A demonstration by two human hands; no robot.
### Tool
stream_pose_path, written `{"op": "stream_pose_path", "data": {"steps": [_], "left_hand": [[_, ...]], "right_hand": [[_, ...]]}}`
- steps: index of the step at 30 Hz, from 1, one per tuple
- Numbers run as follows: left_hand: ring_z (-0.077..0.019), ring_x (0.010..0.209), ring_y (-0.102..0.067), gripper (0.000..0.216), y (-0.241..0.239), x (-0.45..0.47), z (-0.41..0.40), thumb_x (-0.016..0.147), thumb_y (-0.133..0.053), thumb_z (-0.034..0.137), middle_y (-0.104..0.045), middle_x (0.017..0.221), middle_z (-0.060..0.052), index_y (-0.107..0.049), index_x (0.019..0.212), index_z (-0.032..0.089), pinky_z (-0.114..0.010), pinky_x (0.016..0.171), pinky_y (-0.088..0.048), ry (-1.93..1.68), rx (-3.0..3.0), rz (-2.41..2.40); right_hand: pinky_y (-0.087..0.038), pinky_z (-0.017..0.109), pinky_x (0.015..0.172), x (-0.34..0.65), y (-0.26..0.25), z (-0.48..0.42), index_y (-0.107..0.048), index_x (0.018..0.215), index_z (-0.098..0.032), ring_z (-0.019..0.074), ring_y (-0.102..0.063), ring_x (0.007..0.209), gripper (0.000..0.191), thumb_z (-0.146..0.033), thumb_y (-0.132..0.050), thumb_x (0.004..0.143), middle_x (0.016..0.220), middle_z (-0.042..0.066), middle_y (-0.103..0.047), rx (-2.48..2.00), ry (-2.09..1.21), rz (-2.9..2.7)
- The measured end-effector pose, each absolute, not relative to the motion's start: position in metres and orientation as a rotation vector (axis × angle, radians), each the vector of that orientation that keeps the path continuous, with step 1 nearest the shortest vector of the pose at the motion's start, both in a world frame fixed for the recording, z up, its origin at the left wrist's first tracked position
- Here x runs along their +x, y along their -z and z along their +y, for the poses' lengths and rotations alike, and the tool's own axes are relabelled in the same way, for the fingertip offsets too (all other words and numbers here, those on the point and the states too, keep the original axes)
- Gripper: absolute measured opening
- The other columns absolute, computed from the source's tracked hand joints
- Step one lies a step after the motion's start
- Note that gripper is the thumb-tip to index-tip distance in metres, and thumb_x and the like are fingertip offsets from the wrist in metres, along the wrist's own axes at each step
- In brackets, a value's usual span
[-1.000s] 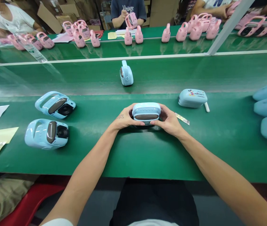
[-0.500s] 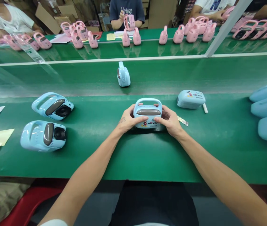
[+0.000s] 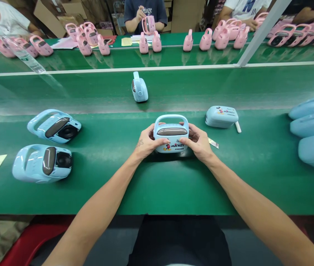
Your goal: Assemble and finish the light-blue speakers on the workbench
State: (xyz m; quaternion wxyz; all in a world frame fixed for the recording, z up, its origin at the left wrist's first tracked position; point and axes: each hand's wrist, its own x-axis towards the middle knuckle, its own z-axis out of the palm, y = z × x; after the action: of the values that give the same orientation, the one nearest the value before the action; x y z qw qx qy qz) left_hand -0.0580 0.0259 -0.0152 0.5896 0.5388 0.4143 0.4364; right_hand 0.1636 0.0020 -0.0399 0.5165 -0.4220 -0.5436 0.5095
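A light blue handled speaker (image 3: 171, 133) with a grey top strip and a cartoon print stands upright on the green bench (image 3: 159, 184) in front of me. My left hand (image 3: 146, 141) grips its left side, fingers wrapped round it. My right hand (image 3: 198, 142) grips its right side the same way. Just right of my right hand lies a small label strip (image 3: 213, 143).
Two blue speakers (image 3: 54, 125) (image 3: 42, 163) lie at the left, another (image 3: 221, 116) at the right with a white stick, one (image 3: 139, 88) on the conveyor belt. Blue shells (image 3: 313, 136) pile at the right edge. Pink speakers (image 3: 157, 41) and other people line the far bench.
I have tipped the speaker upright in my two hands, so its handle and printed face now show. The speaker on the belt has drifted left.
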Motion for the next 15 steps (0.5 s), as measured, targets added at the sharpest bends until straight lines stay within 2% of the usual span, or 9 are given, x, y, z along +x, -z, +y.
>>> {"op": "stream_pose_path", "data": {"steps": [8, 15], "left_hand": [[-0.0277, 0.102, -0.075, 0.084, 0.011, -0.055, 0.021, 0.048, -0.104, 0.051, -0.079, 0.103, -0.007, -0.07, 0.119, 0.018, -0.034, 0.087, -0.06, -1.03, 1.26, 0.987], [-0.0253, 0.096, -0.074, 0.085, 0.005, -0.052, 0.017, 0.046, -0.104, 0.05, -0.078, 0.099, -0.006, -0.069, 0.116, 0.017, -0.032, 0.083, -0.06, -1.026, 1.222, 1.005]], "right_hand": [[-0.066, 0.045, 0.09, 0.165, 0.039, 0.001, -0.068, 0.134, -0.026, 0.0327, -0.077, 0.112, 0.072, -0.066, -0.087, 0.077, 0.12, 0.009, -0.081, -1.009, -1.203, -1.341], [-0.065, 0.044, 0.086, 0.167, 0.041, 0.001, -0.069, 0.131, -0.026, 0.0316, -0.078, 0.105, 0.068, -0.064, -0.088, 0.078, 0.112, 0.008, -0.083, -1.022, -1.211, -1.308]]}}
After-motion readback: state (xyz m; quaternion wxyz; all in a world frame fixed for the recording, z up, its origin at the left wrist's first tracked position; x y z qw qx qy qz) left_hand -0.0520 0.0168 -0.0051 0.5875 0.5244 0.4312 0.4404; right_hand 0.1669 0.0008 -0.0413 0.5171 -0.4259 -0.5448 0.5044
